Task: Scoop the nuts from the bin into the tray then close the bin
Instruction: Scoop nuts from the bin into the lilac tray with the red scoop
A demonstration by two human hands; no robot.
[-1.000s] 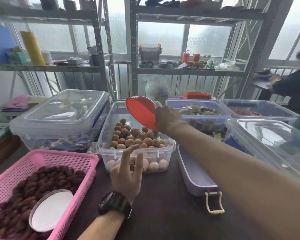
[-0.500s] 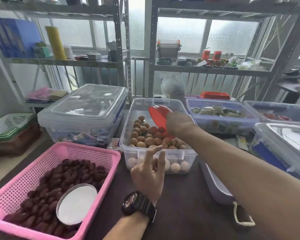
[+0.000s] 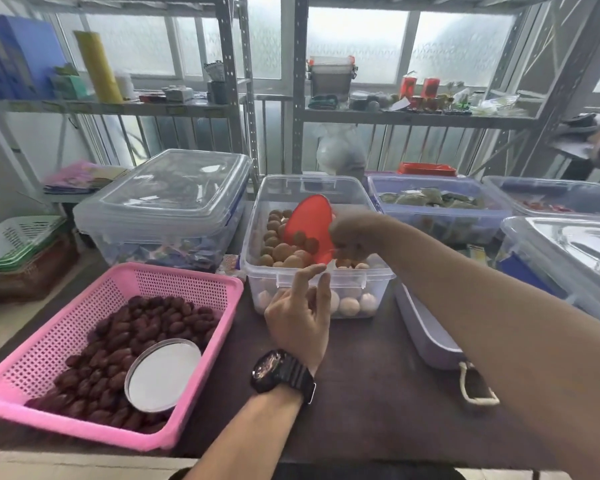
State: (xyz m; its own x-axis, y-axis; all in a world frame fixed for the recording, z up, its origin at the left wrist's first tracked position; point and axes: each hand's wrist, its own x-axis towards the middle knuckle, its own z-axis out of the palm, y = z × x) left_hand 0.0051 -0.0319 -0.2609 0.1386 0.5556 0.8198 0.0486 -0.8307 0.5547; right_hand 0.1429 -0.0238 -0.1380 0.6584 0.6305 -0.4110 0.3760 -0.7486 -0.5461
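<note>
One red scoop (image 3: 309,226), gripped by the right hand (image 3: 355,237), sat in the nut bin (image 3: 312,185). Left hand (image 3: 300,320) hovered relaxed, empty.

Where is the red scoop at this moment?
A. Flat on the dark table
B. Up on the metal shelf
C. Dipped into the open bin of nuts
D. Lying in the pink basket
C: the right hand holds the red scoop tilted down among the nuts inside the uncovered clear bin.
</note>
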